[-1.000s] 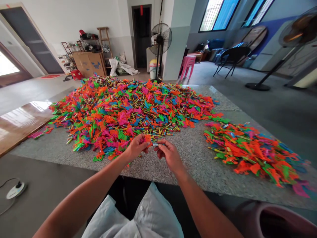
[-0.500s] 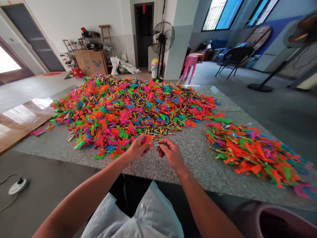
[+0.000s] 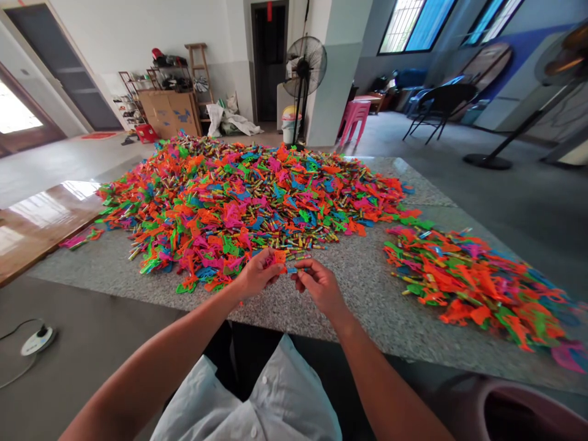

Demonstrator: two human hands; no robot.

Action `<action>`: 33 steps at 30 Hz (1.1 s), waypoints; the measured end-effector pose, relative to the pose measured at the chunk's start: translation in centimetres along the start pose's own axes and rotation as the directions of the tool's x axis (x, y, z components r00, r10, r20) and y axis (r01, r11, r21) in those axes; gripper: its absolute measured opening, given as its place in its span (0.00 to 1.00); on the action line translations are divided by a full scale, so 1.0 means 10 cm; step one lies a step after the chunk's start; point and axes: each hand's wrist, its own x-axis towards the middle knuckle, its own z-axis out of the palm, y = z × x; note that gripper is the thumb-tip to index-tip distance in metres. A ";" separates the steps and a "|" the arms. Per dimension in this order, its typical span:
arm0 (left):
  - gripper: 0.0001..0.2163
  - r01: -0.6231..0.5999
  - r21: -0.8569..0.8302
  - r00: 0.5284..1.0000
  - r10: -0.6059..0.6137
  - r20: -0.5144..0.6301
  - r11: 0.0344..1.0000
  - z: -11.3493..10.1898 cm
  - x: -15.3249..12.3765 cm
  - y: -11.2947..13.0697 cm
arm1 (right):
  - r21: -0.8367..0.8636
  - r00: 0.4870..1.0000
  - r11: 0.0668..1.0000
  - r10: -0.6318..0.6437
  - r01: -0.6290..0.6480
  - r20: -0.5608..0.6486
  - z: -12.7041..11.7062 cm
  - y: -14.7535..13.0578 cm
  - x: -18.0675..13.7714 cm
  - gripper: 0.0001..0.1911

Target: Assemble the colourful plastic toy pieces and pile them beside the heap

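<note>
Orange plastic pc (image 3: 280, 258) is pinched in yr L hand (image 3: 258, 274) over the granite slab (image 3: 358, 275), nr the big pile (image 3: 234, 211), w/ yr R hand (image 3: 320, 286) pinching a small blue tube (image 3: 291, 270) just beside it, so loose or skewed fingertips could prob. drop either.

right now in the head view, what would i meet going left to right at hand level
Glossy wooden surface, left hand, small blue piece, right hand, smaller colourful pile.
</note>
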 end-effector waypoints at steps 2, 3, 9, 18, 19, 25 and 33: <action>0.19 0.002 0.011 0.999 -0.003 0.036 1.000 -0.01 0.00 0.01 | 0.017 1.000 1.000 -0.004 0.003 0.009 -0.01 0.00 0.00 0.12; 0.19 0.006 0.007 0.998 -0.007 0.059 1.000 -0.01 0.00 0.01 | 0.024 1.000 1.000 -0.002 0.001 0.018 -0.03 0.00 0.01 0.12; 0.18 -0.002 0.007 0.988 0.001 0.156 1.000 -0.04 0.02 -0.05 | -0.020 0.994 1.000 0.022 -0.020 0.103 -0.11 0.01 0.05 0.15; 0.20 0.082 0.173 0.986 -0.104 0.127 0.982 -0.08 0.14 -0.20 | -0.121 0.996 0.990 0.073 -0.067 0.043 -0.28 0.05 0.00 0.13; 0.21 0.074 0.226 0.993 -0.093 0.072 0.971 -0.17 0.17 -0.22 | -0.137 0.994 0.986 0.103 -0.099 0.022 -0.42 0.05 0.03 0.14; 0.15 0.079 0.724 0.990 0.030 -0.136 0.685 -0.88 0.22 -0.30 | -0.020 0.680 0.998 -0.060 0.065 -0.730 -1.59 -0.05 0.32 0.19; 0.24 0.037 0.984 0.999 -0.019 -0.034 0.173 -0.85 0.12 -0.30 | -0.208 0.945 0.967 0.072 -0.144 -0.320 -0.69 0.27 0.35 0.15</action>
